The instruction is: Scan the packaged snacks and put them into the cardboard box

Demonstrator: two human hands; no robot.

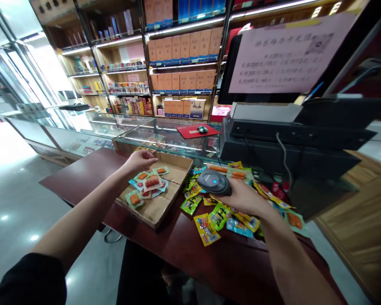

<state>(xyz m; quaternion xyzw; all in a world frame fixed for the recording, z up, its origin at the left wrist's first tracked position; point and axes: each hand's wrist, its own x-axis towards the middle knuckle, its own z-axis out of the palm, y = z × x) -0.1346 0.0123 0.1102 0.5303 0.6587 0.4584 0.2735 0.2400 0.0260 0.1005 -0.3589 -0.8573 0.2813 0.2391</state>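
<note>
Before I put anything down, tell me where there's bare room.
Bare: the table left of the cardboard box; the box's right side, beside the sausages; the table's near edge, between box and snack packets. Crowded: right of the box, packets heaped beneath the scanner in the right hand.

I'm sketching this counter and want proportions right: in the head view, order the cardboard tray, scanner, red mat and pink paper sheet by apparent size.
1. Pink paper sheet
2. Cardboard tray
3. Scanner and red mat: too close to rank; the scanner is nearer the camera.
</note>
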